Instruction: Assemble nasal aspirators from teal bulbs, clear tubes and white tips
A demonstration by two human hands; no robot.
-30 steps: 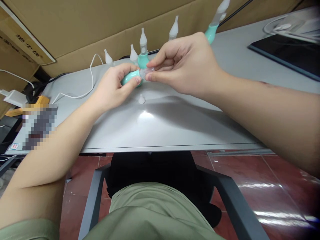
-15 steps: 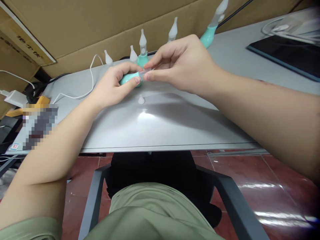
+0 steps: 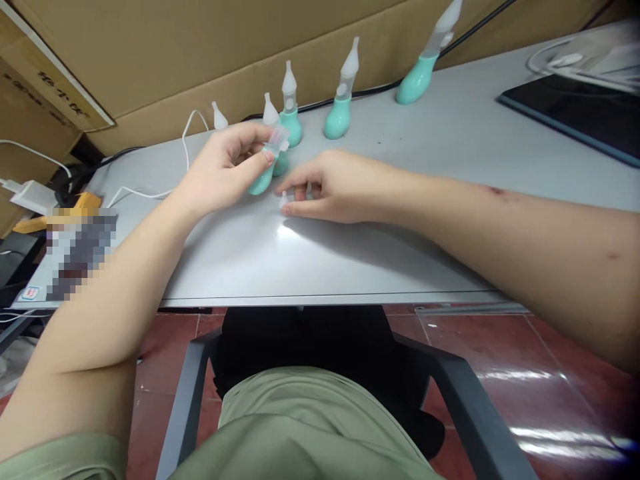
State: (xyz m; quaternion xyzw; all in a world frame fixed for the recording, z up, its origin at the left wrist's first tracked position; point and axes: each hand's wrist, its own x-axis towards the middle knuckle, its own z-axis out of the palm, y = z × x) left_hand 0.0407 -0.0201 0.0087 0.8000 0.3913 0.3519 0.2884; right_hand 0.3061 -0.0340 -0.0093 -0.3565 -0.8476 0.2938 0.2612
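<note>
My left hand (image 3: 233, 160) is closed around a mint-green nasal aspirator (image 3: 261, 181). Its clear chamber (image 3: 277, 142) points up and right, with no white nozzle on its end. Low over the table, my right hand (image 3: 330, 190) has thumb and index finger about a small white nozzle tip (image 3: 284, 199), which stands on the tabletop. Behind the hands are more green aspirators with white nozzles: one upright (image 3: 291, 127), another aspirator (image 3: 337, 119) to its right, and a tilted aspirator (image 3: 415, 81). Two others, one nozzle (image 3: 270, 110) and another nozzle (image 3: 219, 117), are partly hidden by my left hand.
A cardboard wall (image 3: 200, 53) borders the back of the grey table (image 3: 240, 267). A dark tablet (image 3: 575, 117) lies at the right. White cable (image 3: 145, 195) and an orange power strip (image 3: 75, 212) are at the left. A black cable (image 3: 370, 91) runs along the back.
My right hand has left the clear chamber and come down toward me to the small white tip. My left hand has tilted the aspirator more upright.
</note>
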